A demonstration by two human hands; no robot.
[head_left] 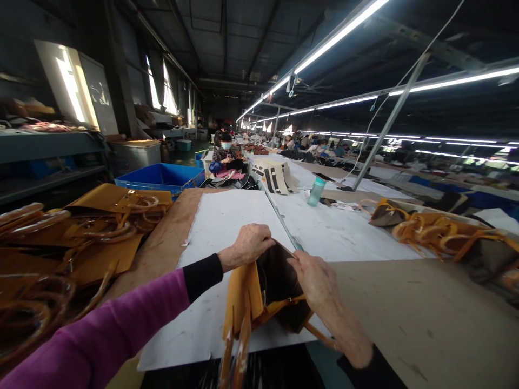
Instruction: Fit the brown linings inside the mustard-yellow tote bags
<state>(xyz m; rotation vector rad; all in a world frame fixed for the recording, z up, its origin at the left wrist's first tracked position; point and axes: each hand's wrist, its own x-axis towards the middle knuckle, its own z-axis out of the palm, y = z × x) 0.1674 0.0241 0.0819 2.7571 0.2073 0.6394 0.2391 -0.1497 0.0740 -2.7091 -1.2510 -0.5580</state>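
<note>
Beneath a dark workshop ceiling (227, 38), a broad white paper sheet (227, 216) covers part of the work surface, with mustard-yellow, leather-look bags (97, 202) heaped to its left. Over the sheet is one dark-lined, mustard-yellow bag (242, 294), mouth open, its plastic-wrapped tan handles (243, 343) reaching past the near edge. Even tension along the rim should keep it from creasing. The bag lies below and between both hands: the left hand (250, 243) and right hand (318, 283) each pinch its upper rim.
</note>
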